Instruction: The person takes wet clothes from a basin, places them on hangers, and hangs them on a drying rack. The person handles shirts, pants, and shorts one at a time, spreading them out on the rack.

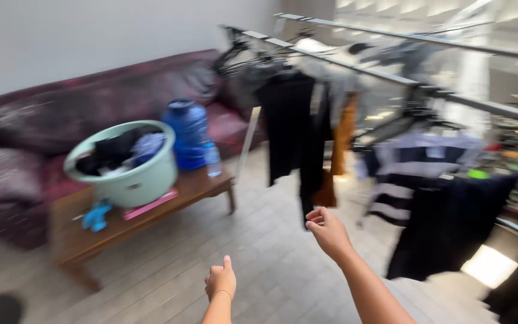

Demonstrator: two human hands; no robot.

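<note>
My left hand (220, 279) is low in the middle of the view, fingers curled into a loose fist with the thumb up, holding nothing. My right hand (327, 230) is raised further forward, fingers bent and empty, close to the hanging clothes. A black garment (293, 133) hangs from the metal drying rack (403, 78) just beyond it. A pale green tub (145, 180) full of dark and light laundry sits on a wooden coffee table (196, 186) to the left. The picture is blurred by motion.
A dark red sofa (79, 108) runs along the wall behind the table. A large blue water bottle (186, 133) and a small clear bottle (212, 159) stand beside the tub. More clothes, black and striped (445, 222), hang at right. Grey floor planks (271, 264) lie underfoot.
</note>
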